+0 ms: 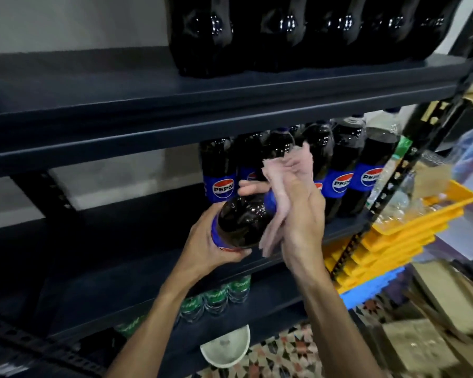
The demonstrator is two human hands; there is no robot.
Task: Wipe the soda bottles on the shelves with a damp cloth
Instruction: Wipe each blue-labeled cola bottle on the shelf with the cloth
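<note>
My left hand (210,241) grips a dark Pepsi bottle (241,222) around its blue label, tilted with the top toward the shelf, in front of the middle shelf (148,214). Around the bottle's upper part, my right hand (298,214) holds a pink cloth (287,170), with the thumb over the top. Behind them a row of several Pepsi bottles (342,175) stands on the right part of the middle shelf. Large dark bottles (298,34) line the top shelf.
Green-labelled bottles (216,296) stand on the lower shelf. A white bowl (225,347) sits on the patterned floor below. Stacked yellow trays (393,236) over a blue crate (372,290) lie right of the rack's post, with cardboard (426,323) beyond.
</note>
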